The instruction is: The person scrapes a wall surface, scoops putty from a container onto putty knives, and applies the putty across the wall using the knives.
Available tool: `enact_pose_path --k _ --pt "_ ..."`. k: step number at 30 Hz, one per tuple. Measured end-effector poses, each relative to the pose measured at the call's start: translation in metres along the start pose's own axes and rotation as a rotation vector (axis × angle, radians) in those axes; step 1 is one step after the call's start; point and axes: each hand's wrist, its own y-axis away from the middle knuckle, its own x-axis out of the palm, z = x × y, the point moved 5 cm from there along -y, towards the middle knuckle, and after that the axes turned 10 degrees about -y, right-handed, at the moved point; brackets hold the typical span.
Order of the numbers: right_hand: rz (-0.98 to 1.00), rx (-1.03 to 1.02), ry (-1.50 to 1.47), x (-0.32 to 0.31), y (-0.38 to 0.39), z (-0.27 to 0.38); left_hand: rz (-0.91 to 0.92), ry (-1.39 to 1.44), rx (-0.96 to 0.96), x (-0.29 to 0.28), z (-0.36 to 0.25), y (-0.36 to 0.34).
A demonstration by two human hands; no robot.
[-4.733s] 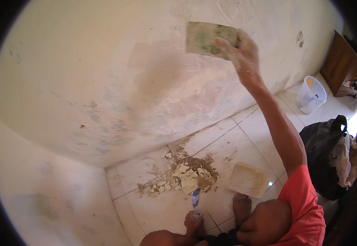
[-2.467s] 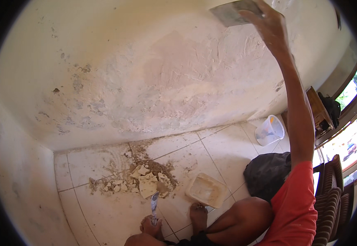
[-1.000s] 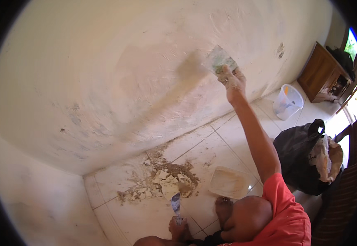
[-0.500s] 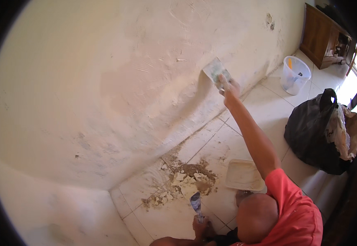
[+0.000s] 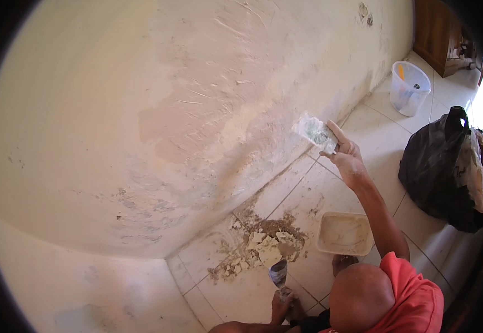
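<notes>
My right hand grips a wide flat scraper, its face smeared with whitish and greenish filler. It is held out in front of the lower wall; I cannot tell whether its edge touches. Low at the bottom, my left hand is closed round the handle of a putty knife, with its dark, smeared blade pointing up. The wall bears a pinkish patch with rough ridges and paler streaks. Below it, a heap of plaster chips and dirt lies on the tiles.
A shallow rectangular tub with beige residue sits by my foot, near my bent knee. A stuffed black plastic bag stands at right. Behind it are a clear bucket holding tools and a wooden cabinet.
My right hand has drawn the scraper lower and back toward me, turning it so its smeared face shows more. The view has shifted slightly. My left hand still holds the putty knife upright.
</notes>
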Motion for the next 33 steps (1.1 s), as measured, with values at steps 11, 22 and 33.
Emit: enact_pose_path --k 11,22,33 --pt "-0.119 -0.206 1.562 0.019 -0.008 0.036 0.02 -0.124 -0.068 0.005 0.035 -0.009" --pt "-0.285 -0.949 1.016 0.056 -0.114 0.08 0.054 -0.128 -0.042 0.004 0.015 -0.007" --pt "-0.384 -1.07 1.393 0.077 -0.152 0.025 0.077 -0.152 -0.067 0.008 0.015 -0.01"
